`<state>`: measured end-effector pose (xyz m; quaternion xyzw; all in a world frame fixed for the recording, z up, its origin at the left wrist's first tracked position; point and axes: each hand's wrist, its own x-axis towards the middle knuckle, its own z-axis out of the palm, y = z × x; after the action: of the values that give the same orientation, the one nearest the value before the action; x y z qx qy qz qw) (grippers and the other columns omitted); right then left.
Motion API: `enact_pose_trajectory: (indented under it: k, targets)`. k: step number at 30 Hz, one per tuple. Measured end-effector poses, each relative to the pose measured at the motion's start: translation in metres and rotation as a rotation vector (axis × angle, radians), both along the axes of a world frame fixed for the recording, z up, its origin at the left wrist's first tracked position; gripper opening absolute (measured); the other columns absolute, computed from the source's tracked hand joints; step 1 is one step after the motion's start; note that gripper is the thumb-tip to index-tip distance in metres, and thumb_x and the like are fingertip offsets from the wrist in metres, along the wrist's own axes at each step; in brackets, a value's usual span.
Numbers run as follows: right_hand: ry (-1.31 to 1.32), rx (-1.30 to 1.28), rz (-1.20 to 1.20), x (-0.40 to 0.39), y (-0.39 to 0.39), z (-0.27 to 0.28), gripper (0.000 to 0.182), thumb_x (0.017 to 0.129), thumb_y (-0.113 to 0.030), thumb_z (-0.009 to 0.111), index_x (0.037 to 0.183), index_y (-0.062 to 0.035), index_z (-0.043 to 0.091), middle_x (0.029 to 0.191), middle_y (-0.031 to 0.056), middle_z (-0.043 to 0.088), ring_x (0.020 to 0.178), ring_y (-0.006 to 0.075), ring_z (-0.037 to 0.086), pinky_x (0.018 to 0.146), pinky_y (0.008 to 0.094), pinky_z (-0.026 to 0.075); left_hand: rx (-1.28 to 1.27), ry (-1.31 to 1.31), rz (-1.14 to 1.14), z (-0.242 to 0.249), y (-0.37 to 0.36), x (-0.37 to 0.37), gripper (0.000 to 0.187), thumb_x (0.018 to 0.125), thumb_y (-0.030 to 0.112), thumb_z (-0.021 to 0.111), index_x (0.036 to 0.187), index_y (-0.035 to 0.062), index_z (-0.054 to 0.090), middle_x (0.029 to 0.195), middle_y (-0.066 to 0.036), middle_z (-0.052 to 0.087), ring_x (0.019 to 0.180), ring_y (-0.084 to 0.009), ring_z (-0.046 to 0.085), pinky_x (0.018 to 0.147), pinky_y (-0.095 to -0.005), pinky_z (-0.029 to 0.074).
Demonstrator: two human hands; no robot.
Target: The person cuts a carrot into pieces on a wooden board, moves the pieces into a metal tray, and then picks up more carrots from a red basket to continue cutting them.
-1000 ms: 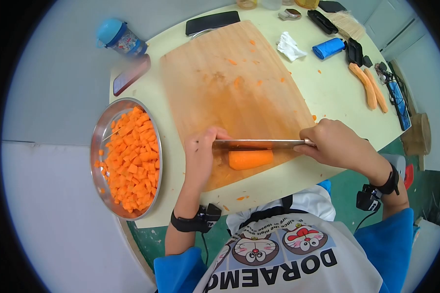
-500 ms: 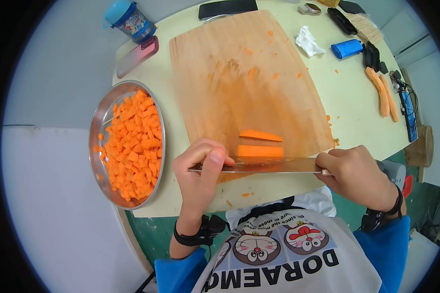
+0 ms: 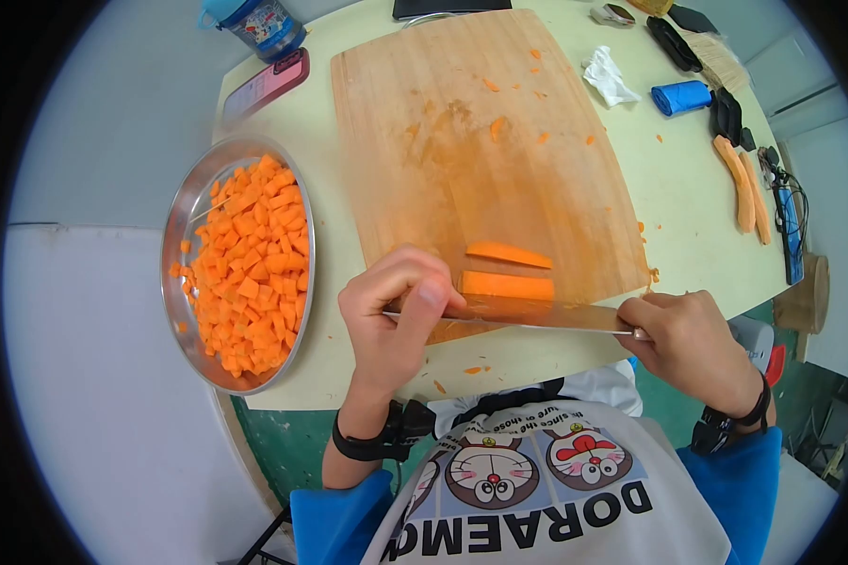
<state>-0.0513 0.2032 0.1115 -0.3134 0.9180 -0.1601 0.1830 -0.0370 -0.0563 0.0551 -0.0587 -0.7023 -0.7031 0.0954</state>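
Note:
A wide-bladed kitchen knife [image 3: 537, 315] spans the near edge of the wooden cutting board [image 3: 499, 179]. My right hand [image 3: 683, 344] is wrapped round its handle. At the other end, my left hand [image 3: 400, 315] is closed on the blade's tip, thumb and fingers pinching it. Just beyond the blade lie two cut carrot pieces: a thick carrot slab [image 3: 509, 285] close to the knife and a thinner carrot slice [image 3: 509, 253] behind it. Part of the blade's left end is hidden by my fingers.
A round metal tray [image 3: 168, 273] of diced carrot [image 3: 254, 273] stands left of the board. Behind it are a phone [image 3: 269, 85] and a blue bottle [image 3: 264, 28]. On the right lie peeled carrots [image 3: 740, 188], a blue roll [image 3: 681, 97] and a crumpled tissue [image 3: 609, 77].
The knife has tilted slightly, its handle end nearer me and its tip end farther away. Both hands keep their hold. The whole view has shifted a little.

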Motion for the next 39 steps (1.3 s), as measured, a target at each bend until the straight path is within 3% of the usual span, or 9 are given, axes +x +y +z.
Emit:
enact_pose_trajectory:
  k: [3,5,6,8,11,23,39]
  targets:
    - [-0.001,0.014,-0.003,0.002,0.000,-0.001,0.013,0.074,-0.013,0.064,0.076,-0.0061,0.054,0.058,0.0062,0.053,0.053,0.0249,0.056,0.046,0.0351,0.043,-0.139,0.107,0.014,-0.001,-0.001,-0.003,0.028,0.084,0.016,0.056,0.064,-0.0033,0.057,0.066,-0.007,0.056,0.057,-0.0106,0.050,0.049,-0.0216,0.036]
    - [-0.001,0.040,-0.002,0.003,0.000,-0.002,0.013,0.073,-0.013,0.065,0.076,-0.0061,0.054,0.058,0.0061,0.053,0.053,0.0250,0.056,0.046,0.0348,0.043,-0.088,0.183,0.055,-0.002,0.002,-0.008,0.021,0.085,0.015,0.055,0.083,-0.0055,0.058,0.067,-0.007,0.056,0.058,-0.0100,0.051,0.050,-0.0210,0.036]
    - [0.000,0.030,-0.007,0.004,0.000,-0.003,0.013,0.073,-0.012,0.065,0.076,-0.0060,0.053,0.058,0.0062,0.053,0.053,0.0251,0.056,0.045,0.0346,0.043,-0.088,0.181,0.054,0.000,0.007,-0.007,0.021,0.085,0.015,0.055,0.083,-0.0055,0.058,0.067,-0.007,0.056,0.058,-0.0100,0.051,0.050,-0.0210,0.036]
    - [-0.003,0.020,-0.016,0.004,0.001,-0.005,0.014,0.072,-0.012,0.065,0.076,-0.0058,0.053,0.058,0.0062,0.052,0.053,0.0252,0.056,0.045,0.0344,0.043,-0.021,0.011,0.164,0.010,0.020,-0.005,0.031,0.085,0.017,0.045,0.102,-0.0087,0.049,0.060,-0.009,0.052,0.057,-0.0125,0.048,0.052,-0.0239,0.037]
    - [-0.028,-0.006,-0.031,0.004,0.002,-0.007,0.014,0.072,-0.012,0.065,0.076,-0.0056,0.053,0.058,0.0063,0.053,0.054,0.0252,0.056,0.045,0.0348,0.043,-0.015,-0.112,0.044,0.012,0.012,-0.002,0.038,0.084,0.013,0.042,0.114,-0.0098,0.039,0.057,-0.009,0.051,0.052,-0.0119,0.046,0.051,-0.0239,0.036]
    - [-0.029,0.022,0.019,-0.001,0.003,-0.005,0.015,0.072,-0.012,0.064,0.077,-0.0056,0.051,0.059,0.0061,0.052,0.054,0.0243,0.056,0.044,0.0348,0.043,-0.083,0.026,0.067,0.002,0.010,0.001,0.025,0.079,0.008,0.037,0.089,-0.0070,0.055,0.053,-0.008,0.048,0.049,-0.0123,0.044,0.047,-0.0229,0.033]
    - [-0.132,0.014,-0.020,-0.007,0.007,-0.012,0.016,0.071,-0.011,0.064,0.077,-0.0050,0.050,0.061,0.0067,0.054,0.056,0.0257,0.057,0.046,0.0359,0.044,-0.061,-0.022,0.010,0.011,0.014,-0.006,0.026,0.075,0.002,0.039,0.084,-0.0061,0.062,0.057,-0.007,0.052,0.050,-0.0098,0.046,0.046,-0.0205,0.032]
